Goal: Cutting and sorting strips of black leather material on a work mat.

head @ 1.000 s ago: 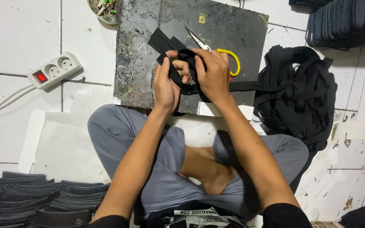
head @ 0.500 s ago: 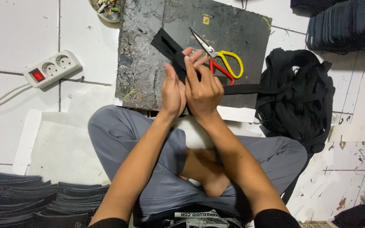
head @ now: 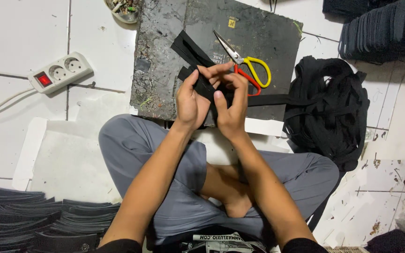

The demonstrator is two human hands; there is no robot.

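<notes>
I sit cross-legged on a tiled floor. My left hand (head: pixel 191 100) and my right hand (head: pixel 230 100) are pressed close together, both gripping a black webbing strap (head: pixel 206 86) between the fingers. The strap's folded end (head: pixel 186 47) sticks out up and left over a dark work board (head: pixel 160 51). From my right hand the strap runs right (head: pixel 273 99) into a tangled heap of black webbing (head: pixel 326 110). Scissors with one yellow and one red handle loop (head: pixel 247 68) lie on the board just beyond my right hand.
A white power strip with a lit red switch (head: pixel 59 72) lies at the left. Stacks of cut black strap pieces sit at the lower left (head: pixel 33 218) and upper right (head: pixel 380 28). A small bowl of bits (head: pixel 123 8) stands at the board's top edge.
My hands have drawn back from the scissors and come together around the strap. The scissors, partly under my right hand before, now lie uncovered on the board.
</notes>
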